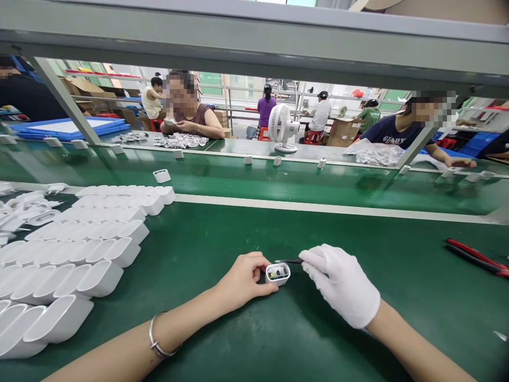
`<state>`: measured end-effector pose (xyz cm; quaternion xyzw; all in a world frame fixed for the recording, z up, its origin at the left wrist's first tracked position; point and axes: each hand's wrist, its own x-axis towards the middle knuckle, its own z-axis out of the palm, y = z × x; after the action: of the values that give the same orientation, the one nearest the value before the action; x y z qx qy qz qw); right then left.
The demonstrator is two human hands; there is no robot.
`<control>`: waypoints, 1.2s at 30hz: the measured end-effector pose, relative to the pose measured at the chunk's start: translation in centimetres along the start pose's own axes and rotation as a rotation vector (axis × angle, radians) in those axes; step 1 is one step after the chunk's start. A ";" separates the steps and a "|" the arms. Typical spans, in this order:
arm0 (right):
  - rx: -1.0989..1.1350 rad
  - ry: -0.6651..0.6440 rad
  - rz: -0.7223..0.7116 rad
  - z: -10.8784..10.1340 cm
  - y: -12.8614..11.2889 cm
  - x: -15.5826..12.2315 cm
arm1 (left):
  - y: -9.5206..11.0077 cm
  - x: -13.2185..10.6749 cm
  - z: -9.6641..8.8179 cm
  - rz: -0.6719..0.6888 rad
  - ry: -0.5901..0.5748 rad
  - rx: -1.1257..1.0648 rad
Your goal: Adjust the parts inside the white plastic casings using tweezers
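My bare left hand (246, 278) grips a small white charger housing (277, 282) by its left side, thumb at the front and fingers behind. Its open top faces up, and a circuit board with small parts (277, 272) shows inside. My right hand (342, 281), in a white glove, is closed on dark tweezers (292, 260). Their thin tip reaches over the far rim of the housing; whether it touches anything there I cannot tell.
Rows of white housings (107, 278) fill the left of the green bench, with a pile of white parts (24, 212) behind them. Red-handled pliers (477, 258) lie at right. A conveyor belt (222, 178) carrying small housings runs beyond; a fan (279, 127) and co-workers are across it.
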<state>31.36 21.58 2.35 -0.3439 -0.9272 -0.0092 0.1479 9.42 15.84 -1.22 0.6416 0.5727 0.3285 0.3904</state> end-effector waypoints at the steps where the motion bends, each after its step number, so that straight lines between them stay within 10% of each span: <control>1: -0.003 -0.002 0.001 0.0 -0.1 0.0 | 0.0 0.0 0.0 0.004 0.001 0.004; 36: -0.040 0.058 -0.210 -2.1 0.5 0.3 | 0.4 -0.4 0.0 0.102 0.001 0.094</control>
<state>32.01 21.88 4.37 -0.2471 -0.9532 -0.0530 0.1660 9.61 15.47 -0.86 0.6874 0.5543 0.3211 0.3423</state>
